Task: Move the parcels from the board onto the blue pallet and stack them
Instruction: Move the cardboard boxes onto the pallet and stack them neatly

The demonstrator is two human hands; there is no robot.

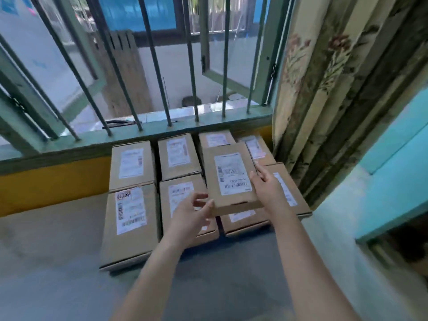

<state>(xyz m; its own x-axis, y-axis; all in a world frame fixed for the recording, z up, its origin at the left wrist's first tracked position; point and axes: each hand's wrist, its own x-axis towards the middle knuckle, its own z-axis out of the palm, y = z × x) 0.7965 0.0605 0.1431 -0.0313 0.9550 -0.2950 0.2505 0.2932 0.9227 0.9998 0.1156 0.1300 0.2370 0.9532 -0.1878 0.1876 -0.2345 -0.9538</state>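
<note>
Right now I have one flat cardboard parcel point(229, 177) raised over the packed parcels point(132, 205) below the barred window point(162, 66), its label up and its near edge tipped down toward me. My right hand point(266, 184) holds its right edge, fingers curled along the side. My left hand point(192, 212) is at the near left corner with loosely bent fingers, and I cannot tell whether it truly has a grip or only touches. That is my worry: with the weight mostly on one side, the parcel could swing or slip and land crooked on the parcel point(243, 218) beneath it. I see neither the board nor the blue pallet from here, so I may misjudge where it belongs. The floral curtain point(335, 89) hangs near my right hand and could snag.
</note>
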